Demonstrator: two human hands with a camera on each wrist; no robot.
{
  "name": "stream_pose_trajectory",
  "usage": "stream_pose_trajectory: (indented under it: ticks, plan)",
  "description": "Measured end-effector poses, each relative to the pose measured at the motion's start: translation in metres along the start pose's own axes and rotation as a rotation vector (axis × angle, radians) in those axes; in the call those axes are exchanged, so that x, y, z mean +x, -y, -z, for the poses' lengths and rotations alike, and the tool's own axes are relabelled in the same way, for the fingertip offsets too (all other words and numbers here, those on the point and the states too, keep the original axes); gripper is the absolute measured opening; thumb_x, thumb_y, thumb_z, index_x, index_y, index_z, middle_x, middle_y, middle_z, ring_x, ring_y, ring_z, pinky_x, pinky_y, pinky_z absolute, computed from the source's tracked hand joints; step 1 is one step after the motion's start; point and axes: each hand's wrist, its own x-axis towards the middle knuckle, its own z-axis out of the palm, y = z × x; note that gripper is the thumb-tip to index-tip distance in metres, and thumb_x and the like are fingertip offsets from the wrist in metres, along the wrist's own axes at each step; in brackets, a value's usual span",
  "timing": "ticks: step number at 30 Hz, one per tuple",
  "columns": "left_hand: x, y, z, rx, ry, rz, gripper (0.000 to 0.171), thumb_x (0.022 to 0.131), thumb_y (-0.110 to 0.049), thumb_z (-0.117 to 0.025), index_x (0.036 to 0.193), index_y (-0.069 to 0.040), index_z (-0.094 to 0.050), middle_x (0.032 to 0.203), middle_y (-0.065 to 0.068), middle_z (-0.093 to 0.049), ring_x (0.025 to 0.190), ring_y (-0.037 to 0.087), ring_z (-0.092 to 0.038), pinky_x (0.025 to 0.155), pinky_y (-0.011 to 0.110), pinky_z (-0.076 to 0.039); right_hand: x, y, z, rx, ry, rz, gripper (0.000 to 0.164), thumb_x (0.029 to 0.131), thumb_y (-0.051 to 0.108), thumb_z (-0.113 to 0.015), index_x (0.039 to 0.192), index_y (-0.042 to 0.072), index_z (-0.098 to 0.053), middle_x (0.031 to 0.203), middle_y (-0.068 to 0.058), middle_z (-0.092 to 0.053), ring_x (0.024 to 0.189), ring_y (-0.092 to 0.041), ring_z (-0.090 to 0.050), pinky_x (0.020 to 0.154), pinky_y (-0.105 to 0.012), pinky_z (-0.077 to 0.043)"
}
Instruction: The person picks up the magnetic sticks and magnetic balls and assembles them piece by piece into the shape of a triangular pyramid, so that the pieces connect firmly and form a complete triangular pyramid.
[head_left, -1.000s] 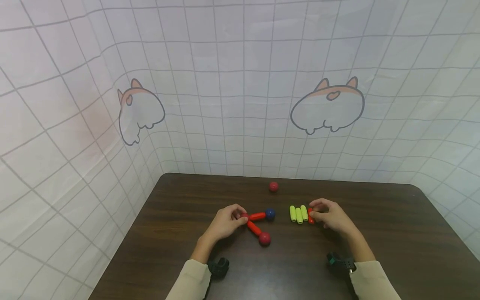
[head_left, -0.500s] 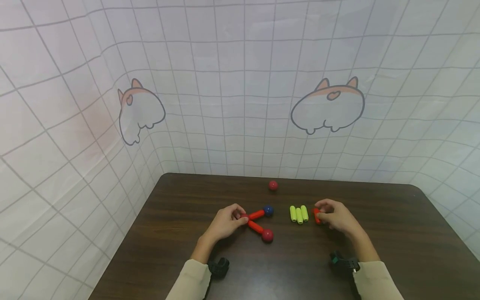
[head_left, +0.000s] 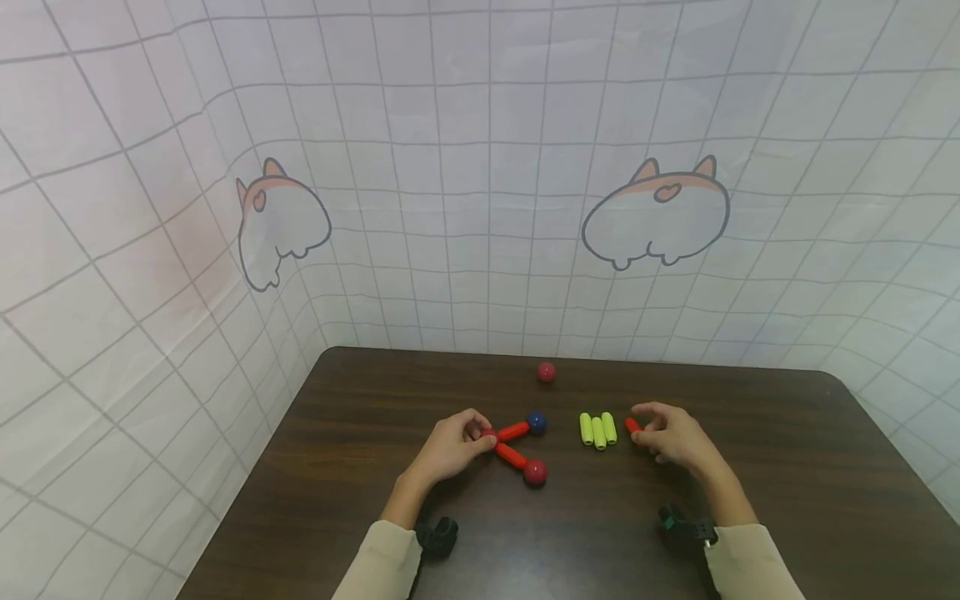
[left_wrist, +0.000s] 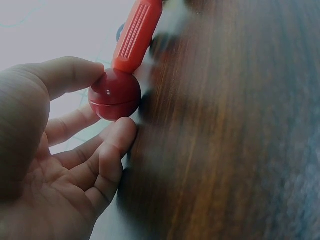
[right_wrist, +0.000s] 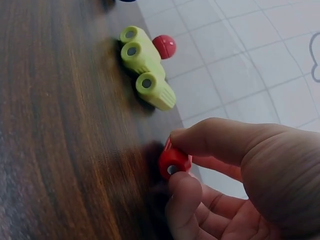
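Observation:
My left hand (head_left: 453,445) pinches a dark red ball (left_wrist: 115,95) at the joint of a V-shaped piece. Two red rods fan out from that ball: the upper rod (head_left: 513,431) ends in a blue ball (head_left: 537,422), the lower rod (head_left: 512,455) in another red ball (head_left: 535,472). My right hand (head_left: 675,437) pinches a loose red rod (head_left: 633,426) between thumb and fingers, low over the table. In the right wrist view its end shows a round metal face, and the fingers hide part of its side.
Three yellow-green rods (head_left: 597,430) lie side by side left of my right hand. A single red ball (head_left: 546,372) sits near the back edge of the dark wooden table (head_left: 787,450). Behind hangs a white gridded curtain (head_left: 465,208).
My right hand has drawn the red rod rightward, away from the yellow-green rods, and tilted it. The V-shaped piece has turned slightly in my left hand, its blue end going up and left.

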Motion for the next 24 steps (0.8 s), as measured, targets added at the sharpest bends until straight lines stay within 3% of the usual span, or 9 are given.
stream_pose_trajectory:
  ticks: [11,24]
  plan:
    - [0.0006,-0.0014,0.0001,0.009,-0.002,0.005,0.018,0.095,-0.027,-0.072,0.106,-0.013,-0.068,0.09,0.002,-0.062,0.07,0.013,-0.053,0.063,0.026,-0.044,0.0001,-0.0039,0.004,0.069,0.009,0.027,0.052,0.098,0.009,-0.065,0.146,0.004,-0.05,0.098,-0.013,-0.066,0.077,-0.021,-0.063,0.063,-0.035,-0.057]
    - [0.0008,-0.0012,-0.0002,-0.002,0.001,0.003,0.018,0.095,-0.027,-0.072,0.107,-0.015,-0.068,0.09,0.002,-0.063,0.069,0.013,-0.053,0.063,0.026,-0.044,0.0009,0.0047,0.0055,0.161,0.044,0.157,0.048,0.102,0.009,-0.06,0.148,0.003,-0.047,0.104,-0.019,-0.065,0.081,-0.023,-0.065,0.062,-0.034,-0.059]
